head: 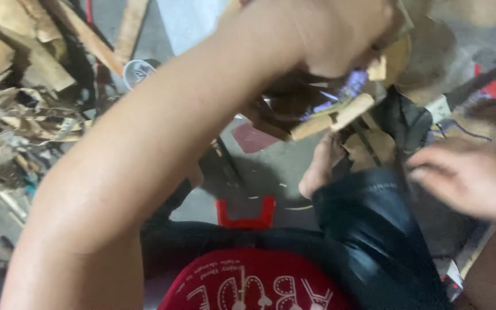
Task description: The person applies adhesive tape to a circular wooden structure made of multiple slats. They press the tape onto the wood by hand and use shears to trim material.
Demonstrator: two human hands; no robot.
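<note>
Wooden piece [331,117] under left hand [340,31]

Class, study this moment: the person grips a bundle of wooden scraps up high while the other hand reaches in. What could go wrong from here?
1. The left hand seems to grip the wooden scraps loosely; pieces could drop onto the bare foot below.
2. The right hand nears rough edges, so splinters are possible.
3. The blurred view suggests fast movement, so a slip seems likelier.

Left hand [340,34] raised, fist closed; right hand [469,178] low, fingers apparently loose, blurred.
</note>
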